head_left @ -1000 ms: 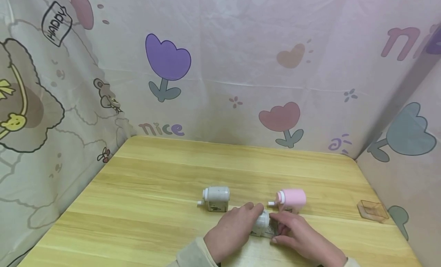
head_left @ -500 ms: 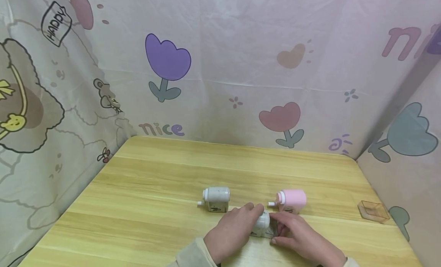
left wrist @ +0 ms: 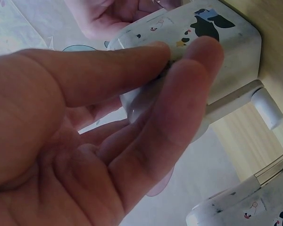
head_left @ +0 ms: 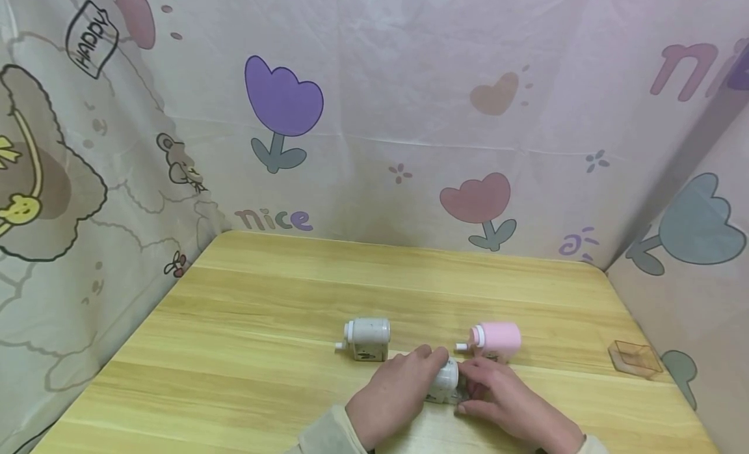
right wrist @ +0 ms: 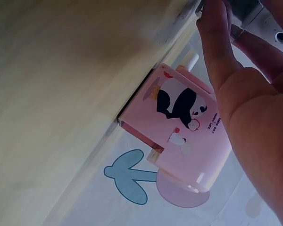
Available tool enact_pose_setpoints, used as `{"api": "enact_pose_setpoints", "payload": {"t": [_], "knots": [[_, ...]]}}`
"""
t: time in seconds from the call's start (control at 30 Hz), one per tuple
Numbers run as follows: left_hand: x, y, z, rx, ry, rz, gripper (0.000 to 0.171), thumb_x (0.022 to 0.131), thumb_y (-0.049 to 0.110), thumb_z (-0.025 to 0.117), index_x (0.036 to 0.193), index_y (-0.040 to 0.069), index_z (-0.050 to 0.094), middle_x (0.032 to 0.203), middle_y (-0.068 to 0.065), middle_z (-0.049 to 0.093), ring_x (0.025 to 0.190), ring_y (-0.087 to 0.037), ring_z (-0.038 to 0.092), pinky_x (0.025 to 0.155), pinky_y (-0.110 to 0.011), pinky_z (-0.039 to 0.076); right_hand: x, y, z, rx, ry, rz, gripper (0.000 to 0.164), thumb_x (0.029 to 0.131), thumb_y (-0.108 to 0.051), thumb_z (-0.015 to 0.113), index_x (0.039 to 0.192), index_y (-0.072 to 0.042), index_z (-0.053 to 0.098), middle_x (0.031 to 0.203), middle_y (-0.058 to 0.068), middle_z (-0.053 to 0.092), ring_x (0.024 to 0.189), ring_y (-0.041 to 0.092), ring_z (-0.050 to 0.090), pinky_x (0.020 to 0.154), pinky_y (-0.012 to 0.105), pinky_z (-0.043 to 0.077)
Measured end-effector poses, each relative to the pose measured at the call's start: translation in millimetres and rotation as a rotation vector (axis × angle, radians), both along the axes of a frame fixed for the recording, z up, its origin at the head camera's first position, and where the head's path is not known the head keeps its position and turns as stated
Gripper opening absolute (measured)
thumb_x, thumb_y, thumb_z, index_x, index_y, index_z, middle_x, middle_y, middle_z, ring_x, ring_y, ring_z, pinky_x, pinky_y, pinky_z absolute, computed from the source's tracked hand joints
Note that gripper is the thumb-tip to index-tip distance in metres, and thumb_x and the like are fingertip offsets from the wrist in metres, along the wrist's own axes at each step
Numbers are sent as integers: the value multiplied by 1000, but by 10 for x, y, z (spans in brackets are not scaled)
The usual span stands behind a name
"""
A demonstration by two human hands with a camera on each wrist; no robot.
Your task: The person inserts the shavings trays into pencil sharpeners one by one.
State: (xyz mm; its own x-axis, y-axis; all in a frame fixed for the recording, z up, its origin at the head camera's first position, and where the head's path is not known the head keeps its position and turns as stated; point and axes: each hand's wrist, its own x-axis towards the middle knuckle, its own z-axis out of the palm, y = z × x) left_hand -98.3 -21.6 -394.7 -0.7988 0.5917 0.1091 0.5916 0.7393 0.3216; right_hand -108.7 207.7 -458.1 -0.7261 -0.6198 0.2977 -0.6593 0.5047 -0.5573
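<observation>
A white pencil sharpener [head_left: 447, 374] with a panda print stands on the table between the hands. My left hand [head_left: 393, 394] grips it from the left, with thumb and fingers on its body. In the left wrist view, the sharpener's crank [left wrist: 269, 108] sticks out beyond the fingers. At its other end my right hand [head_left: 508, 397] pinches a clear drawer [right wrist: 244, 10], which sits mostly inside the sharpener's lower part. The fingers hide some of that drawer. Just behind the right hand is a pink pencil sharpener [head_left: 500, 337], also panda-printed.
A greyish-white pencil sharpener [head_left: 371, 338] stands to the left, its crank pointing left. Near the table's right edge lies an amber see-through drawer [head_left: 634, 361]. Printed cloth [head_left: 374, 103] hangs behind the wooden table [head_left: 234, 350] and along both sides.
My right hand has shifted slightly left, and the clear drawer has slid further into the white sharpener. The left hand keeps its place.
</observation>
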Motion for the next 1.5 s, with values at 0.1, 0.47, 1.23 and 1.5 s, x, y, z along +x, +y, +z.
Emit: {"api": "enact_pose_setpoints", "payload": {"t": [0.1, 0.47, 1.23, 1.5], "knots": [[7, -2, -2, 9, 2, -2, 41, 79, -7, 62, 109, 20, 53, 84, 4, 52, 56, -9, 47, 44, -21, 35, 3, -24, 7, 0, -17, -4, 41, 84, -34, 70, 121, -23, 58, 101, -14, 55, 86, 3, 51, 70, 25, 47], [7, -7, -11, 11, 3, -8, 42, 78, -6, 65, 108, 20, 53, 84, 4, 53, 56, -9, 47, 43, -20, 35, -10, -48, 6, -3, -13, 4, 37, 84, -33, 71, 117, -28, 56, 102, -17, 54, 86, 4, 52, 71, 26, 48], [13, -13, 3, 24, 22, -17, 41, 78, -8, 62, 107, 18, 52, 82, 4, 50, 54, -9, 46, 42, -20, 33, -40, -53, 27, -43, -135, 8, 47, 81, -30, 73, 124, -18, 55, 99, -12, 56, 83, 5, 57, 70, 26, 50], [20, -12, 1, 20, 22, -13, 42, 75, -9, 63, 106, 17, 51, 83, 3, 51, 55, -9, 46, 43, -20, 33, -53, -43, 19, -38, -147, 18, 49, 83, -31, 71, 126, -17, 54, 99, -10, 57, 83, 5, 57, 70, 26, 50]]}}
